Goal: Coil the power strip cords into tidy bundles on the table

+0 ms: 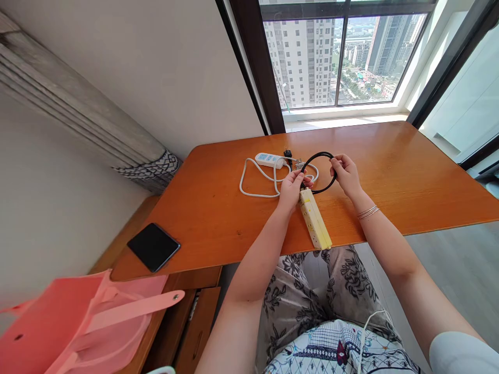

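A cream-yellow power strip point(315, 221) lies on the wooden table at its front edge, its end turned toward my body. From its far end runs a black cable point(320, 155), bent into a loop. My left hand point(293, 188) pinches the cable close to where it meets the strip. At the loop's right side, my right hand point(345, 174) grips the cable between thumb and fingers. Just behind my left hand lies a white power strip point(268, 160) with its white cord point(249, 194) in loose coils. A black plug point(288, 154) rests beside it.
A dark tablet point(153, 247) lies at the left on the wooden table point(210, 208). A pink bag point(78, 322) stands at the lower left, near wooden drawers point(198, 332). Beyond the table's far edge is a window point(343, 62), and a grey curtain point(97, 114) hangs at the left.
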The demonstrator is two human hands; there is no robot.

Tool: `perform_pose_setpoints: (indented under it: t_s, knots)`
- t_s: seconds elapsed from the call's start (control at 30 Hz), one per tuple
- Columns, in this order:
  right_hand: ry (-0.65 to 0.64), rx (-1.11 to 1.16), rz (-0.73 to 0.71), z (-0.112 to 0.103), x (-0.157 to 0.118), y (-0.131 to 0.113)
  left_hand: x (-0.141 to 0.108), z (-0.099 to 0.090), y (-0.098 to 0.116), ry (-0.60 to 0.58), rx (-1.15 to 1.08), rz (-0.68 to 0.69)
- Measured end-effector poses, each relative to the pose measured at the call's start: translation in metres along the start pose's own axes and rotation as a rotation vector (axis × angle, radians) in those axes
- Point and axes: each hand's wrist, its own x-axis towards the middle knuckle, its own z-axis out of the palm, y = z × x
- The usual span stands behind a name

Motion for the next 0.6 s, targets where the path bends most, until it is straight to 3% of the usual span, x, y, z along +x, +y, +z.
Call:
perform_pose_setpoints:
  t_s: [0.1,0.27,0.43,0.6]
  knots:
    - [0.057,-0.069,-0.049,0.001,0.0,0.003,0.004,-0.002,-0.005,-0.008,0.139,0.002]
    - [0.094,-0.134,-0.069,0.003,-0.001,0.005,0.007,-0.01,-0.011,-0.013,0.45,0.125]
    - [0.083,-0.148,-0.065,0.003,-0.001,0.006,0.005,-0.015,-0.011,-0.129,0.691,0.179]
    - [0.089,-0.155,-0.058,0.001,0.001,0.009,0.001,-0.013,-0.01,-0.145,0.753,0.185]
